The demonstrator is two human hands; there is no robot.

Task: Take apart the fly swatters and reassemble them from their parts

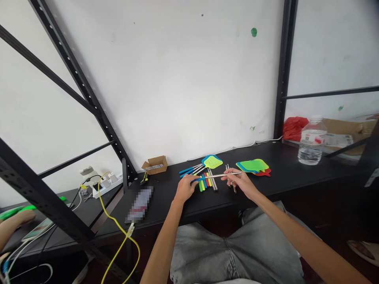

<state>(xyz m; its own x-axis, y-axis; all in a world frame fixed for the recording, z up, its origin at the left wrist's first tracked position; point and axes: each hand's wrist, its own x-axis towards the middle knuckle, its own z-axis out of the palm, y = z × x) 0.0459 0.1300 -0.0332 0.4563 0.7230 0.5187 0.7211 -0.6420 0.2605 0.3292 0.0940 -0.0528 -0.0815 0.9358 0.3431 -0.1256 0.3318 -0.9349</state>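
Note:
My left hand [186, 187] is closed around a blue handle [201, 178]. A thin metal rod [219, 176] runs from that handle to the right, its far part pinched in the fingers of my right hand [238, 180]. Below the rod lies a row of loose handles [204, 184] in green, yellow, blue and red. Beside them are bare metal rods [213, 182], with more partly hidden under my right hand. Behind my left hand lie fly swatters [212, 161] with blue handles and mesh heads. Flat swatter heads [253, 166] in green, blue and red are stacked to the right.
A small open carton [155, 165], a black-and-yellow tool [144, 179] and a blurred phone-like object [140, 205] with a yellow cable [114, 219] lie left. A water bottle [312, 140] stands right. Black rack posts [284, 71] flank the table; another person's hand [25, 217] is far left.

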